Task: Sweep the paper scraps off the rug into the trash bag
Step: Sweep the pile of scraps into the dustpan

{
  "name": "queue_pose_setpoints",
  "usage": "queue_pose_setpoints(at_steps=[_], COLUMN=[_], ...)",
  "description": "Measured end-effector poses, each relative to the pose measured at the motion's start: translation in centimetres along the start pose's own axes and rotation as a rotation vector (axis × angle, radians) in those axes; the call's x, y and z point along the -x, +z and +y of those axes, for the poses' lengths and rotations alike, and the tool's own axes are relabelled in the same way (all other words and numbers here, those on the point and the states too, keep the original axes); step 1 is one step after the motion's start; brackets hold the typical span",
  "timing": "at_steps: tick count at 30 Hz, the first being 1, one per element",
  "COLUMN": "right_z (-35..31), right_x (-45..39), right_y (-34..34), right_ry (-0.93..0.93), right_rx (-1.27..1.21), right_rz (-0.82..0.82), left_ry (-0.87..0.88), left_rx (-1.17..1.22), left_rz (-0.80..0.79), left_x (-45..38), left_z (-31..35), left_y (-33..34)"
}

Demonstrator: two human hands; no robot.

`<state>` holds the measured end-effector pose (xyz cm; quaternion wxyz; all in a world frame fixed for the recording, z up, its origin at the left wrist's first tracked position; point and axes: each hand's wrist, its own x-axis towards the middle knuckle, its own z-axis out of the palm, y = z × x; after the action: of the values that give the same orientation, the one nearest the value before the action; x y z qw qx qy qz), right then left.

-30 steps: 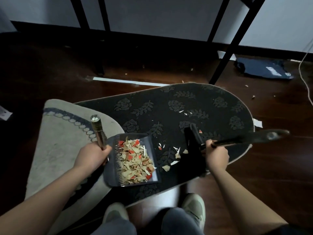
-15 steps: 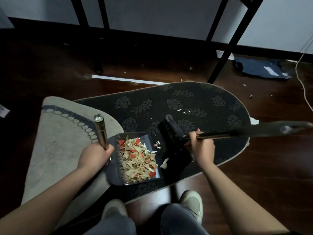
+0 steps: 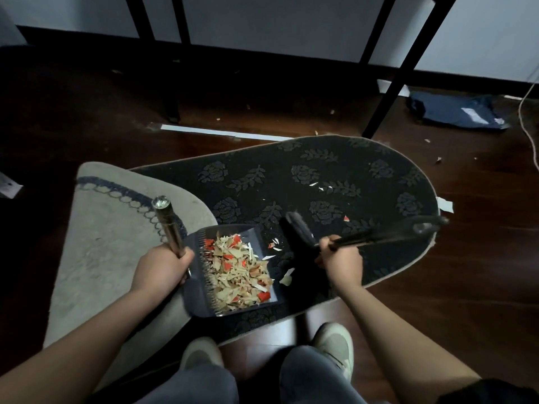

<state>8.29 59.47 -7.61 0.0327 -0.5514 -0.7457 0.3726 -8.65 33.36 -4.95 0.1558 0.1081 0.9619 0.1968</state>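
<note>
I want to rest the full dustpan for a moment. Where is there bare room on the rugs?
The grey rug, left of the dustpan and left hand, lies bare. The dark rug is free along its far edge. Crowded: scraps between dustpan and brush, more near.

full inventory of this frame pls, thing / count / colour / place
dark rug: 1, black with leaf pattern, centre floor
grey rug: 1, pale grey, left, partly under dark rug
dustpan: 1, dark, on dark rug, metal handle
scrap pile: 1, beige and red, inside dustpan
loose scraps: several, white and red, on dark rug
brush: 1, black, right of dustpan
blue bag: 1, navy, floor, far right
cord: 1, white, right edge
frame legs: several, black, rear
shoes: 2, pale, bottom
left hand: grips dustpan handle
right hand: grips brush handle
</note>
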Motion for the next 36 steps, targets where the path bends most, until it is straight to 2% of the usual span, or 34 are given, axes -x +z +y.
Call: queue_pose_setpoints(at_steps=[3,7,12,15,19,21,24,27,31,33,36], right_z=[-0.7,-0.3,1.1,1.5,1.0,0.2,-0.7,-0.9,-0.4,0.1,0.4], right_x=[0.0,-1.0,-2.2,-1.6,-0.2,0.4,0.6,-0.2,-0.8,-0.4,0.6], right_y=[-0.3,-2.5,-5.3,-4.5,-1.4,-1.0,-1.7,-3.2,-4.5,-3.6,-0.9], right_ry=[-0.09,-0.117,0.047,0.082,-0.042,-0.101,-0.095,-0.184,-0.044,-0.01,-0.062], right_rx=[-0.046,-0.041,0.046,0.034,0.021,-0.092,-0.318,-0.163,0.048,0.069,0.027], right_rz=[-0.02,0.11,0.283,0.198,-0.021,-0.063,-0.052,0.005,0.142,0.109,-0.041], left_ry=[0.006,0.008,0.007,0.002,-0.001,-0.002,0.002,0.008,0.012,0.011,0.007], left_rx=[-0.001,0.002,0.005,0.013,0.01,0.012,0.005,-0.004,-0.01,-0.01,-0.008], left_rz=[0.017,0.025,0.016,0.007,0.002,-0.002,0.003,0.01,0.023,0.023,0.012], left_x=[0.1,0.0,0.0,-0.2,-0.5,-0.5,-0.5,-0.3,-0.3,-0.2,-0.2], left_z=[0.2,0.2,-0.1,-0.4,-0.8,-0.9,-0.7,-0.4,-0.5,-0.4,-0.3], left_y=[0.0,0.0,0.2,0.4,0.6,0.6,0.6,0.5,0.6,0.6,0.6])
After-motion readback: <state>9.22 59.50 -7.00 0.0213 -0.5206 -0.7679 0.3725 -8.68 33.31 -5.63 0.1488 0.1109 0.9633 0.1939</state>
